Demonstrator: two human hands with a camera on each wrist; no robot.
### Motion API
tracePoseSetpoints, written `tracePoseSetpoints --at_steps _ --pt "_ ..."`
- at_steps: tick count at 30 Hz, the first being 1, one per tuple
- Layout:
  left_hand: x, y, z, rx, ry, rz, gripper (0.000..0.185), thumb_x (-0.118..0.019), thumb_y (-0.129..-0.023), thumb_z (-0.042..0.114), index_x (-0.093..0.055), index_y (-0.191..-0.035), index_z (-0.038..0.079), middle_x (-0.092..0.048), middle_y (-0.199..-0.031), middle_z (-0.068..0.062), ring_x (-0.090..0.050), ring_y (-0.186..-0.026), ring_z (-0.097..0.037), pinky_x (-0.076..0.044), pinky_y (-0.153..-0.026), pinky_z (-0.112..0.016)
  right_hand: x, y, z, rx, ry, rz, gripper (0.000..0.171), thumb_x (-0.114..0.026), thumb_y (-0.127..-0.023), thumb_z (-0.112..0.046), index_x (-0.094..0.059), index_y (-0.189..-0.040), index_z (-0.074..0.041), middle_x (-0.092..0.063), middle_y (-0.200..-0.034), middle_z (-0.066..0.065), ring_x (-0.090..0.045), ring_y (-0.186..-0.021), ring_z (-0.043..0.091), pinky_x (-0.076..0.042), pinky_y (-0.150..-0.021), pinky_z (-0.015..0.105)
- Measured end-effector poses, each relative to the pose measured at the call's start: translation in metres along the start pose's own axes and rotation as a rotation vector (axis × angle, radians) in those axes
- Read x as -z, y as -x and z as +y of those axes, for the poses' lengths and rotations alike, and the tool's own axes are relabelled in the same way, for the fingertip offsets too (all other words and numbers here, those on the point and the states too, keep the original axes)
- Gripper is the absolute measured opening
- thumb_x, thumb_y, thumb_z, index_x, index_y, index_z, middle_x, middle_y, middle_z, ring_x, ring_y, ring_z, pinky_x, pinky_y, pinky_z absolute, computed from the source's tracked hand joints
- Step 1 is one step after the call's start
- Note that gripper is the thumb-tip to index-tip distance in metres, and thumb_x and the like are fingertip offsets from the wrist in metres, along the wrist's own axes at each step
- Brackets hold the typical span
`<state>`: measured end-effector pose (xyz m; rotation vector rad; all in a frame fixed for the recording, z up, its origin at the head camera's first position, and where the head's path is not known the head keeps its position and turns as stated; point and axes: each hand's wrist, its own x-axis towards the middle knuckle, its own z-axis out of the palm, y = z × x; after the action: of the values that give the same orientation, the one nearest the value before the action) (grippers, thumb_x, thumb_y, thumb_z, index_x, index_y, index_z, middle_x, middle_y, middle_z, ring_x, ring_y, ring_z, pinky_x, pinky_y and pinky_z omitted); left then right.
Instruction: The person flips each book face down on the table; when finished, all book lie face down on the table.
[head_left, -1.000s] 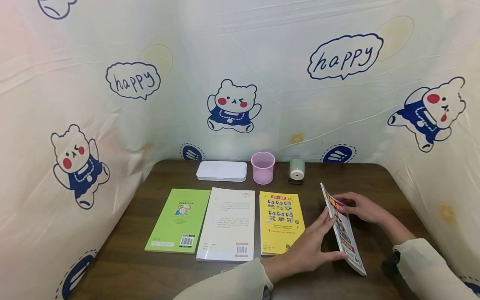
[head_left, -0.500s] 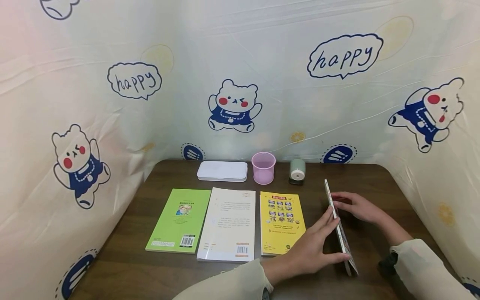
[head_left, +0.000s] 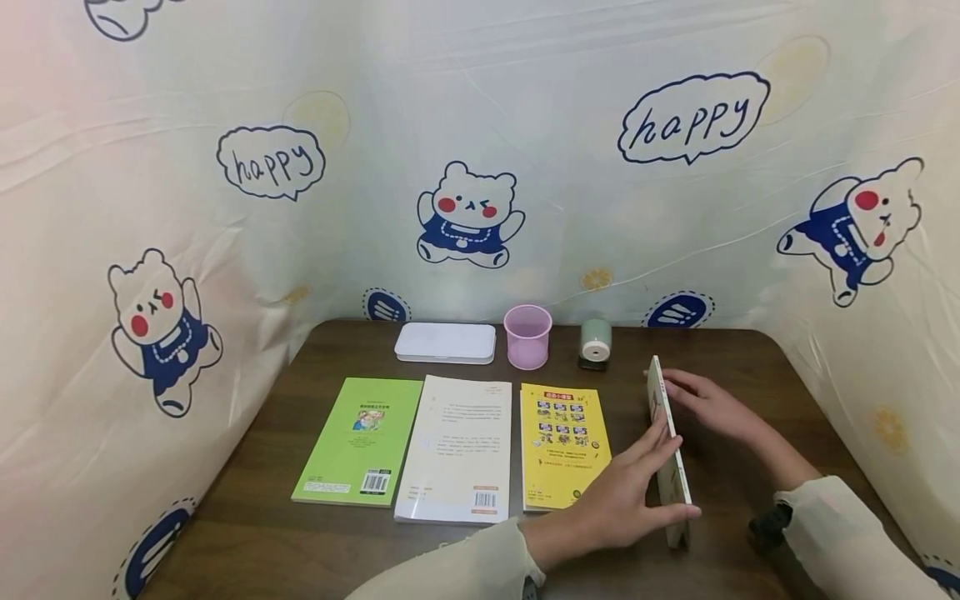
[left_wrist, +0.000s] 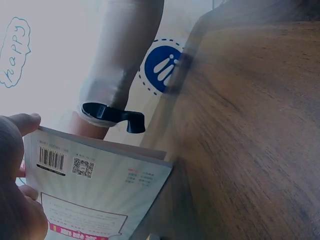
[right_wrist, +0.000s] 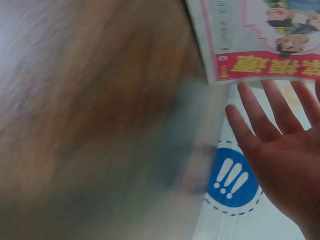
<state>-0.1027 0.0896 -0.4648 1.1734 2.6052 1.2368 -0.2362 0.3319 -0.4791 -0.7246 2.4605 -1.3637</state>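
Observation:
A thin comic book [head_left: 677, 483] stands on its long edge on the brown table [head_left: 315, 550], right of three flat books. My left hand [head_left: 626, 492] presses straight fingers against its left face, thumb by the near end. My right hand [head_left: 712, 407] lies flat against its right face near the far top corner. In the left wrist view the back cover [left_wrist: 95, 195] with its barcode faces the left hand [left_wrist: 12, 190]. The right wrist view shows the colourful front cover [right_wrist: 255, 35] above the spread fingers of the right hand [right_wrist: 280, 150].
A green book [head_left: 358, 440], a white book [head_left: 459, 446] and a yellow book [head_left: 562, 442] lie side by side. Behind them sit a white case [head_left: 445, 342], a pink cup [head_left: 527, 335] and a green sharpener [head_left: 595, 342]. A printed curtain [head_left: 480, 150] closes three sides.
The comic book has swung from leaning right, cover showing, to standing on its edge and tipping slightly left. Both hands followed it; the right hand moved up toward the far corner.

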Motion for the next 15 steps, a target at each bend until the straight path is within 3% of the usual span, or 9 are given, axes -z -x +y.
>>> tracePoseSetpoints --at_steps 4,11,15 --pt "0.000 0.000 0.000 -0.012 -0.030 0.004 0.076 -0.065 -0.101 0.043 -0.032 -0.162 0.012 -0.009 -0.174 -0.004 -0.021 -0.155 -0.012 -0.030 -0.120 -0.024 0.001 -0.002 -0.010 0.008 -0.164 -0.013 0.053 -0.034 -0.115 -0.025 -0.035 -0.154 0.011 -0.042 -0.151 0.039 -0.060 -0.122 0.007 -0.054 -0.095 0.025" --pt "0.002 0.001 0.001 -0.017 -0.037 -0.003 0.076 -0.065 -0.101 0.043 -0.032 -0.162 0.012 -0.009 -0.174 -0.003 -0.023 -0.155 -0.012 -0.031 -0.120 -0.024 0.005 -0.005 -0.023 -0.009 -0.200 0.015 0.053 -0.033 -0.115 -0.032 -0.035 -0.156 0.002 -0.043 -0.152 0.036 -0.060 -0.127 0.043 -0.058 -0.097 0.042" --pt "0.004 0.000 0.002 -0.013 -0.046 -0.011 0.075 -0.064 -0.102 0.044 -0.033 -0.162 0.013 -0.009 -0.174 -0.001 -0.023 -0.155 -0.013 -0.032 -0.120 -0.025 0.005 -0.006 -0.028 -0.008 -0.196 0.032 0.050 -0.042 -0.113 -0.027 -0.037 -0.156 -0.002 -0.043 -0.151 0.035 -0.062 -0.126 0.040 -0.059 -0.094 0.039"
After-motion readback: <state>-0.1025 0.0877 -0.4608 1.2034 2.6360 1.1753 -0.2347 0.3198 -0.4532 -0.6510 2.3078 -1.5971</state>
